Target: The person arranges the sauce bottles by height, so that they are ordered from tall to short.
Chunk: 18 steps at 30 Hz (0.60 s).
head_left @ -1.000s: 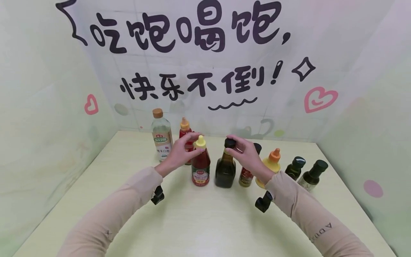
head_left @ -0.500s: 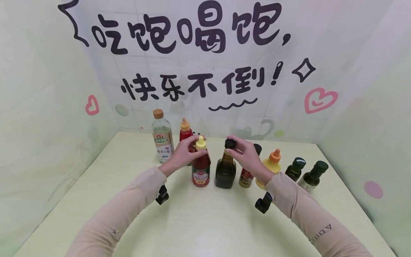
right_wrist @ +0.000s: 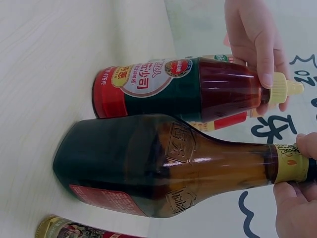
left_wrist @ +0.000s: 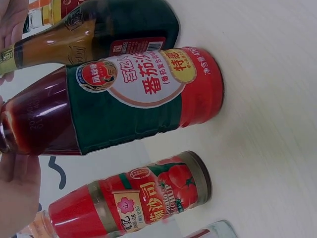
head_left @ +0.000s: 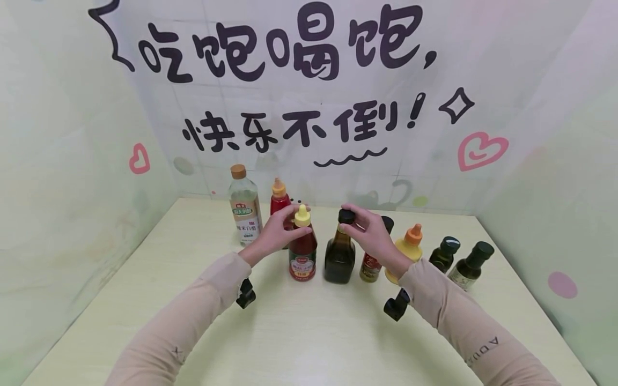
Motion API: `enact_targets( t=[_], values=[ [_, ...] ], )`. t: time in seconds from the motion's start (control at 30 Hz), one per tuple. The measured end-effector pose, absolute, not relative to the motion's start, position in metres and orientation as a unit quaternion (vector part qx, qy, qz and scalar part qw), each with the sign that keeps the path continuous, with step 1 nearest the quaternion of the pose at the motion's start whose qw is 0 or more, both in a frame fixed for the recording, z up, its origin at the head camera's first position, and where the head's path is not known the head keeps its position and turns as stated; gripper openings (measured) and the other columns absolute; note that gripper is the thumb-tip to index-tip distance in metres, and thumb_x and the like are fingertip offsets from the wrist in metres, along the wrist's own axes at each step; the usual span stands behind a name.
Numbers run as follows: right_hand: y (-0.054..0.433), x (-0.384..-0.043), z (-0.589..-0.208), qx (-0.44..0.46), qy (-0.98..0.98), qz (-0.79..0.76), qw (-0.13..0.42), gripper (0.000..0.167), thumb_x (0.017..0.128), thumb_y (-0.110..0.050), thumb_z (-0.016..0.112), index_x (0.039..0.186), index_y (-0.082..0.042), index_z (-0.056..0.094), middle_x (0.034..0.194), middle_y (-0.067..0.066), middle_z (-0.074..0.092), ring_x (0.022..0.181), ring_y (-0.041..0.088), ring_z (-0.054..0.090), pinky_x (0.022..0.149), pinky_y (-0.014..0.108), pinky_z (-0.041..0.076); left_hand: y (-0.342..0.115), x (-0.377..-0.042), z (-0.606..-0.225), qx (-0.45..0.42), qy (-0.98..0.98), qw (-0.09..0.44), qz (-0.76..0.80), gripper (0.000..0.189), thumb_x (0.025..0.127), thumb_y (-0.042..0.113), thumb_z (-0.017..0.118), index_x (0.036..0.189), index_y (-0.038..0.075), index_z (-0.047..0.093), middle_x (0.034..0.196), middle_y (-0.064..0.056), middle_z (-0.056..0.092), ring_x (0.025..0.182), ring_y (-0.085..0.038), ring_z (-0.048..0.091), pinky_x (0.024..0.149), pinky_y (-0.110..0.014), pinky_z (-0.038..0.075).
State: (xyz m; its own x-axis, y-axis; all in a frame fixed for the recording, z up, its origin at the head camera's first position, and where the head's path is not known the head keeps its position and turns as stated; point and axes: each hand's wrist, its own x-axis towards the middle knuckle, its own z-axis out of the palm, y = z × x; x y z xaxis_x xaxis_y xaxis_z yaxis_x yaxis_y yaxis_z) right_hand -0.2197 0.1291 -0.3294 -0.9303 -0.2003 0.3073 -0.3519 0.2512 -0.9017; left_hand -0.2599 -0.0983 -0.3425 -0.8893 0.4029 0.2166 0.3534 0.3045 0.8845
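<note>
In the head view, a ketchup bottle [head_left: 302,265] with a yellow nozzle cap stands upright at mid-table. My left hand [head_left: 275,231] holds it at the neck just below the cap, thumb in front and fingers behind. Close on its right stands a dark brown sauce bottle [head_left: 339,262] with a black cap. Thumb and fingers of my right hand [head_left: 375,236] pinch that bottle at the cap and neck. The right wrist view shows its yellow neck band [right_wrist: 290,163] between them. Behind the left hand, partly hidden, is a slimmer red ketchup bottle [left_wrist: 133,198].
A clear vinegar bottle [head_left: 245,209] stands at the back left. Right of the sauce bottle come a red-labelled bottle [head_left: 370,268], a yellow squeeze bottle [head_left: 409,247] and two dark green bottles, one short [head_left: 443,254], one black-capped [head_left: 470,265]. A printed backdrop [head_left: 309,177] closes off the table's back.
My left hand has shifted slightly right, its thumb settling further across the neck of the ketchup bottle. My right hand and the bottles stay where they were.
</note>
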Motion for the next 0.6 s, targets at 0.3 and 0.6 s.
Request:
enact_targets(
  t=[0.3,0.6],
  values=[
    [0.1299,-0.2189,-0.3284,0.171,-0.795,0.579,0.064,0.042,0.084,-0.004,0.059,0.125,-0.003,0.048,0.127,0.017,0.046,0.114,0.025,0.046,0.087,0.031,0.041,-0.0972,-0.2604,-0.3446,0.224,0.790,0.029,0.570,0.047,0.079,0.016,0.067,0.123,0.011,0.051,0.118,-0.007,0.053,0.098,-0.022,0.056,0.081,-0.034,0.047],
    [0.1312,-0.2205,-0.3304,0.176,-0.799,0.571,0.064,0.043,0.084,-0.006,0.060,0.125,-0.004,0.048,0.129,0.016,0.044,0.115,0.024,0.046,0.088,0.030,0.040,-0.0951,-0.2561,-0.3456,0.182,0.796,0.009,0.578,0.048,0.077,0.019,0.069,0.122,0.018,0.054,0.116,-0.003,0.055,0.092,-0.020,0.058,0.077,-0.032,0.049]
  ],
)
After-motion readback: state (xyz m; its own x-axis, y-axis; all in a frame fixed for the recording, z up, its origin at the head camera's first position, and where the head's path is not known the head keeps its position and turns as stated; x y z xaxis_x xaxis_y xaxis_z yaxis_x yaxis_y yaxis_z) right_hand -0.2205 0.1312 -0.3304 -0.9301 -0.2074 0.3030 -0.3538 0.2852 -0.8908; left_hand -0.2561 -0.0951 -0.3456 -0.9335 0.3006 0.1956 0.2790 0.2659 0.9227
